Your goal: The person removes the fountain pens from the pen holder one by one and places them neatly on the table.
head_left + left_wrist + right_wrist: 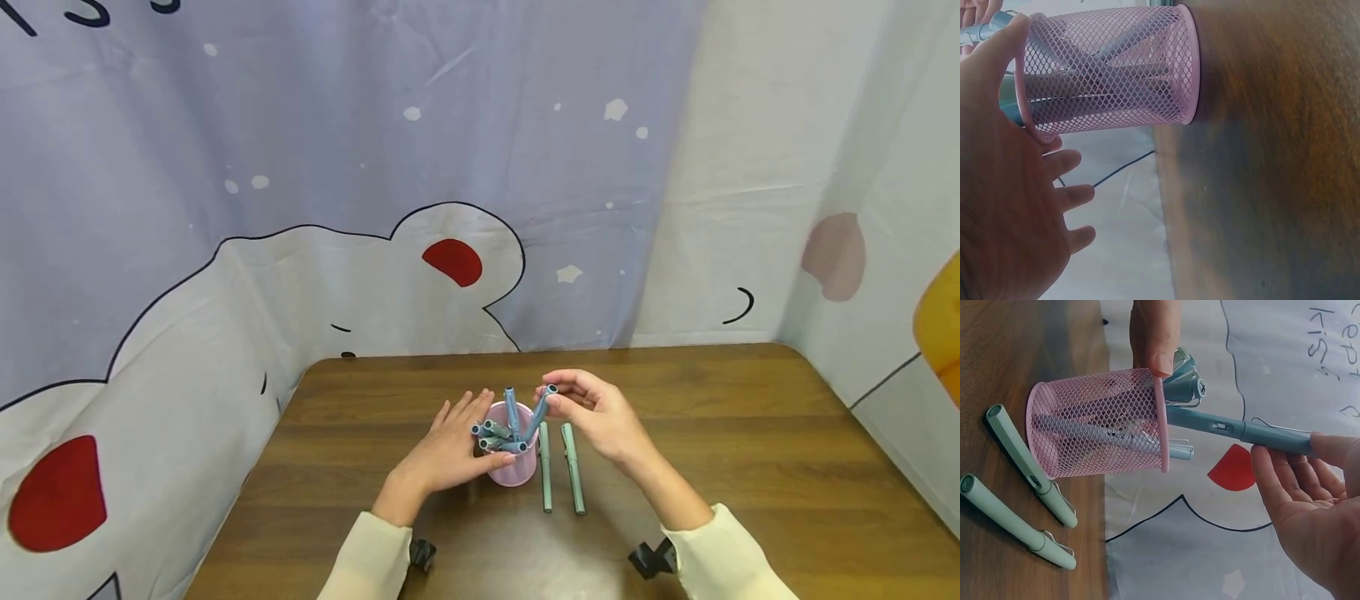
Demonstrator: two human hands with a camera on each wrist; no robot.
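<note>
A pink mesh pen holder stands upright on the table with several blue and green pens leaning inside it. My left hand rests against its left side, fingers spread and fairly straight, the thumb lying on the rim. With thumb and fingertips, my right hand pinches the upper end of a blue pen. That pen slants out of the holder to the right, its lower part inside the mesh. Two light green pens, one nearer and one farther right, lie side by side just right of the holder.
The brown wooden table ends at a back edge against a printed curtain. Black straps with small mounts, one left and one right, sit at both wrists.
</note>
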